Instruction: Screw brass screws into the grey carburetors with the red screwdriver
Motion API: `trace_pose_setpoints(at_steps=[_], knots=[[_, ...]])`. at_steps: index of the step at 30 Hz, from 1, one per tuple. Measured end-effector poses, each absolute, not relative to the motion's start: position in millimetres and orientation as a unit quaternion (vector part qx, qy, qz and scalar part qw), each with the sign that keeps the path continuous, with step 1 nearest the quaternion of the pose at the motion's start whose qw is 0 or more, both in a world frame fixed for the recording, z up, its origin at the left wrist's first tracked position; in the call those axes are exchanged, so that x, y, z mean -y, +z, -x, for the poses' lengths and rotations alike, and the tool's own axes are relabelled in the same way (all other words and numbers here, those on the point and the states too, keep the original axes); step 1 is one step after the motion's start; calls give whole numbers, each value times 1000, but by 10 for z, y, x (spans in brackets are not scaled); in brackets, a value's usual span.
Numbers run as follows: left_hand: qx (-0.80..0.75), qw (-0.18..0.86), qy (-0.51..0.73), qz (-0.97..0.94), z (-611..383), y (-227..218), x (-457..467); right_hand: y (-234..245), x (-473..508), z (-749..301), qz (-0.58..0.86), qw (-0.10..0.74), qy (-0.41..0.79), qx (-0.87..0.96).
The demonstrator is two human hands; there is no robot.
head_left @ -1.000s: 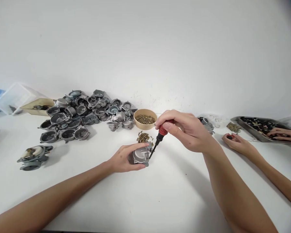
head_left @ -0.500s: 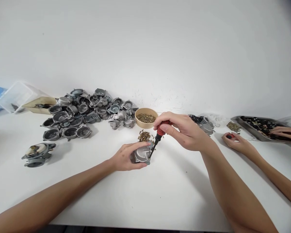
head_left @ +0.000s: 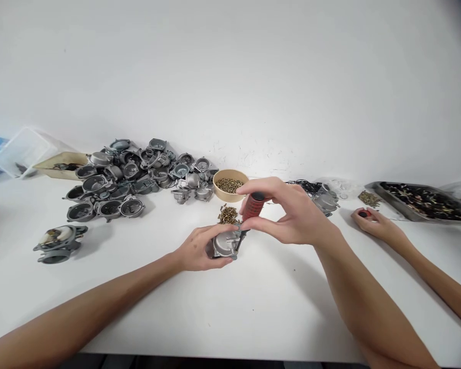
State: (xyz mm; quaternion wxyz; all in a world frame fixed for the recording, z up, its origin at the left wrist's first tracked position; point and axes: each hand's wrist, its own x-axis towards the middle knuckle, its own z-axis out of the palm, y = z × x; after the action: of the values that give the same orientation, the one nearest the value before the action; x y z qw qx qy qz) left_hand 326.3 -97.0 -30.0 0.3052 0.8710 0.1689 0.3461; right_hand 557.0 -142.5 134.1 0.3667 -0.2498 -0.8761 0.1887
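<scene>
My left hand is wrapped round a grey metal carburetor, steadying it on the white table with its round bowl facing up. The red handle of a screwdriver is pinched between the thumb and fingers of my right hand. Its shaft points down at the carburetor's right edge; the tip is hard to make out. Just behind the carburetor lies a small heap of brass screws. Beyond that stands a tan round tub holding many more.
Many grey carburetor bodies are piled at the back left, with one carburetor with white floats nearer. A co-worker's hand holds a red-handled tool at right, near a metal tray of dark parts. A wall stands behind.
My right hand has turned the screwdriver from a slant to nearly upright, its fingers now round the handle's sides. My left hand keeps its hold. The co-worker's other hand has left the tray.
</scene>
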Motion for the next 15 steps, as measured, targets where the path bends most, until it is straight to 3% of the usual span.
trace_pose_setpoints(at_steps=[3,8,12,15], knots=[[-176,319,345,-865,-3274,-296,982,1290,1417,-5510,275,383,102,876],[-193,325,344,-859,-3277,-290,994,1294,1412,-5469,230,348,191,889],[-218,320,336,-858,-3280,-272,1013,1290,1392,-5460,239,400,111,878],[-225,311,333,-861,-3281,-272,1020,1316,1410,-5473,229,346,154,897]])
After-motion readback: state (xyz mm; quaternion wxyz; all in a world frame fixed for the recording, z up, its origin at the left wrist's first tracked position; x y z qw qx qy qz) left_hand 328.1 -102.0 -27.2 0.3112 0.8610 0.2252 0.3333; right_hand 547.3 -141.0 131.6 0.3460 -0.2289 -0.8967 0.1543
